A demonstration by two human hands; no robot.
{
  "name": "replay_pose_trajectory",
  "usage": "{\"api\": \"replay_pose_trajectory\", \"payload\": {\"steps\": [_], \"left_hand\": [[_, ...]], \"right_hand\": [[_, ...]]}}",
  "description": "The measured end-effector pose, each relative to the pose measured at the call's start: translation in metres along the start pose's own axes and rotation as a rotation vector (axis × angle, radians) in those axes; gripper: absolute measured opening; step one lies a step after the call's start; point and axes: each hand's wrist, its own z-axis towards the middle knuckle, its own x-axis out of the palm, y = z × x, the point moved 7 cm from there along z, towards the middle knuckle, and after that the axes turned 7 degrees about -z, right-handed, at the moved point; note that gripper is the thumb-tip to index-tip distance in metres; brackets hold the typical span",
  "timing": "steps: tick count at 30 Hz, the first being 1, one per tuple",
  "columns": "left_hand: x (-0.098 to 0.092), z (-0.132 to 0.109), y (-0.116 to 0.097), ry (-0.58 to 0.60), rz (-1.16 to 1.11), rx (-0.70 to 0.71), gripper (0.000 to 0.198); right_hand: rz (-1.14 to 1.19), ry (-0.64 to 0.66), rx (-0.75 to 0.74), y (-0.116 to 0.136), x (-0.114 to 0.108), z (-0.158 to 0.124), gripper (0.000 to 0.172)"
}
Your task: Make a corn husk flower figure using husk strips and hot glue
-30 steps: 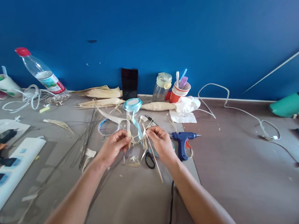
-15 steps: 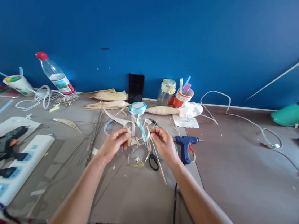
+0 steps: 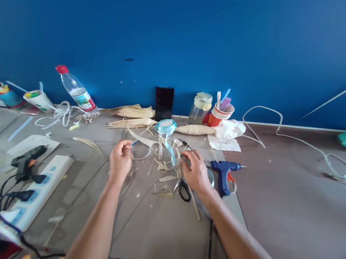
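My left hand (image 3: 120, 159) is closed on the left edge of a thin clear ring, like a roll of tape (image 3: 141, 158), with a bit of blue by my fingertips. My right hand (image 3: 195, 172) has its fingers pinched together over the scraps; what they hold, if anything, I cannot make out. Between the hands lie dry husk scraps (image 3: 167, 178). A light-blue ribbon roll (image 3: 166, 126) stands behind them, its loose end trailing forward. Black-handled scissors (image 3: 184, 192) and a thin pale stick (image 3: 195, 205) lie below my right hand.
A blue glue gun (image 3: 225, 177) lies to the right. Husk bundles (image 3: 132, 111), a phone (image 3: 164, 104), a glass jar (image 3: 200, 108) and a red paper cup (image 3: 220, 115) line the wall. At left are a power strip (image 3: 44, 189), a black glue gun (image 3: 28, 160) and a bottle (image 3: 81, 95).
My left hand has let go of a beige husk piece and moved left, onto the ring. My right hand stays over the scraps. The view has turned slightly left.
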Motion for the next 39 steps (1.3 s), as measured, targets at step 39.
{"api": "replay_pose_trajectory", "payload": {"steps": [39], "left_hand": [[0.068,-0.087,-0.089,0.603,0.287,0.851,0.023]], "right_hand": [[0.655,0.138,0.561,-0.011,0.006,-0.002,0.028]]}}
